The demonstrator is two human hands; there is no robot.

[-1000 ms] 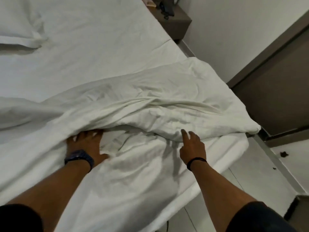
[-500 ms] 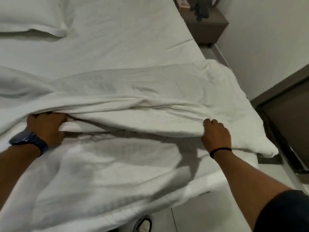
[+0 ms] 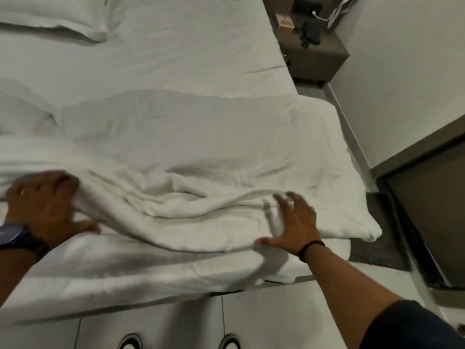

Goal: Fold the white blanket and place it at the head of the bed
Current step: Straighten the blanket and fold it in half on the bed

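The white blanket (image 3: 201, 147) lies rumpled across the foot half of the bed (image 3: 176, 59), with a thick fold running along its near side. My left hand (image 3: 42, 200), with a dark watch on the wrist, grips that fold at the far left, fingers over it and thumb under it. Farther right, my right hand (image 3: 292, 222) rests palm down on the fold with its fingers spread, slightly blurred, holding nothing. The blanket's right corner (image 3: 364, 230) hangs past the bed's edge.
A white pillow (image 3: 50, 21) lies at the head of the bed, top left. A brown nightstand (image 3: 314, 54) with small items stands beside the bed, against the wall. A grey mat (image 3: 377, 250) and a dark door are at right. My shoes (image 3: 130, 343) stand on the tiled floor.
The upper layer of the blanket has been drawn toward me and laid flatter. My right hand has let go of the edge and spread flat. The view has shifted toward the head of the bed.
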